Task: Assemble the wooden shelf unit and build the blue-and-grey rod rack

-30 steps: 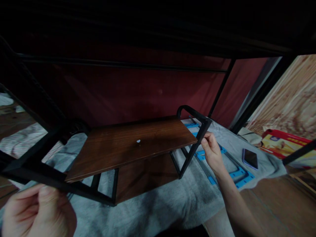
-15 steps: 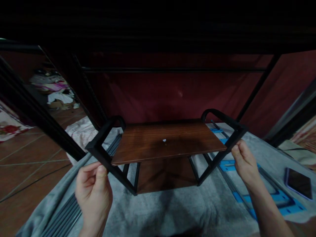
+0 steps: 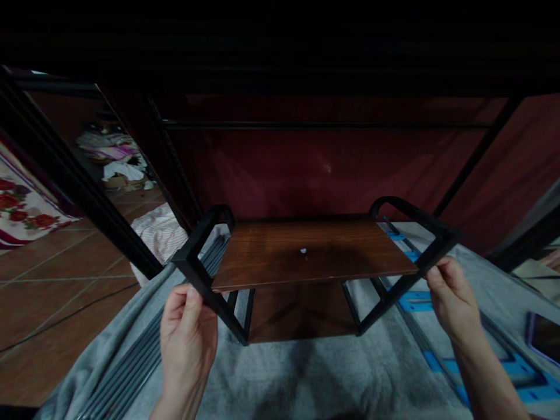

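Observation:
A small two-tier shelf rack (image 3: pixel 280 254) with brown wood-grain boards and black side frames stands on a grey cloth. My left hand (image 3: pixel 188 332) pinches the front upright of its left frame, just under the upper board. On the opposite side, my right hand (image 3: pixel 455 297) grips the right frame's front upright at about the same height. Some of the fingers of both hands are hidden behind the frame. A tiny white bit (image 3: pixel 303 251) lies on the upper board. The lower board (image 3: pixel 301 315) is partly shaded beneath it.
Several grey metal tubes (image 3: pixel 126 361) lie on the cloth (image 3: pixel 245 385) at left. Frames with blue pieces (image 3: pixel 415 303) lie at right, near a phone (image 3: pixel 545 338). Dark posts and a crossbar (image 3: pixel 324 125) stand before a red wall. Piled clothes (image 3: pixel 118 157) sit at far left.
The view has turned slightly left, so the rack and both hands appear further right. Both hands keep their hold on the side frames.

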